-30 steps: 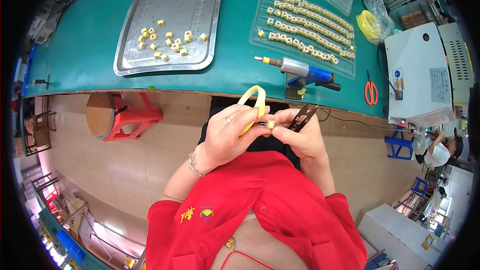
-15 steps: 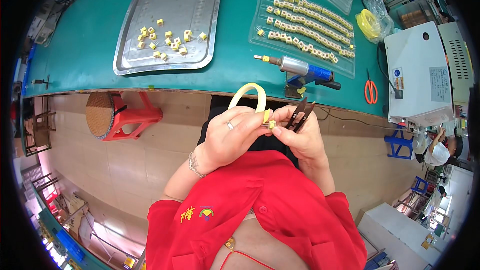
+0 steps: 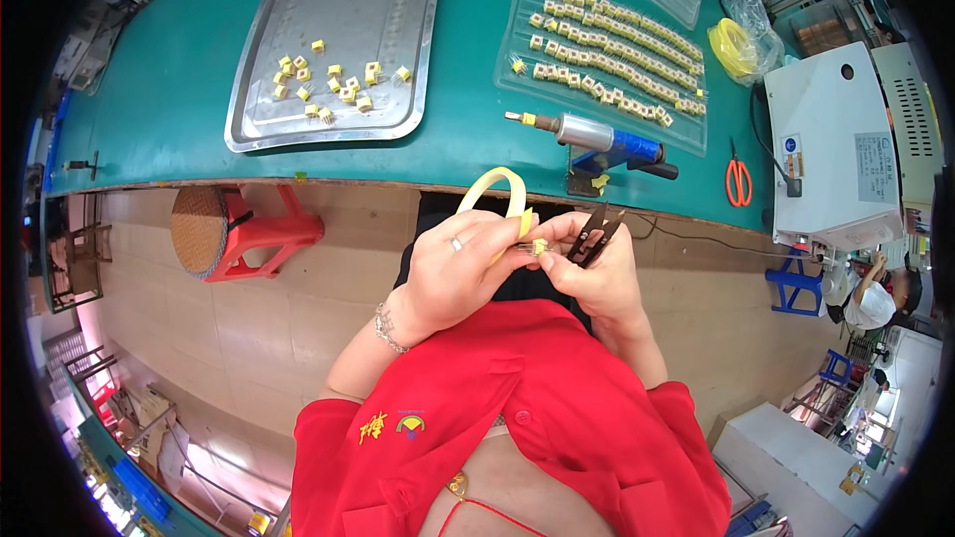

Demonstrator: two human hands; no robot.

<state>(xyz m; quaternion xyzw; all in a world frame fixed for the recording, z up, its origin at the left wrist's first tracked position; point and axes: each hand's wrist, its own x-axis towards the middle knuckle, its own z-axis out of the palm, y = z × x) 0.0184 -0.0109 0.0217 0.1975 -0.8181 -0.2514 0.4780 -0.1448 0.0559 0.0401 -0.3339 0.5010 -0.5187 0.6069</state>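
My left hand is closed in front of my chest. A ring of yellow tape stands up from its fingers, and a loose strip end of it sticks up by the fingertips. Between both hands' fingertips is a small yellow coil component with thin metal pins pointing left. My right hand pinches the component's right side with thumb and finger. That same hand keeps dark thread snips tucked in its fingers, blades upward and apart. The parts inside both grips are partly hidden.
On the green table lies a metal tray with several loose components. A clear plastic tray holds rows of them. Nearer are a blue-silver winding tool and orange-handled scissors. A grey machine stands right; a red stool left.
The component has turned slightly between my fingertips. The tape's loose end and the snips have shifted a little; both hands stay in nearly the same place.
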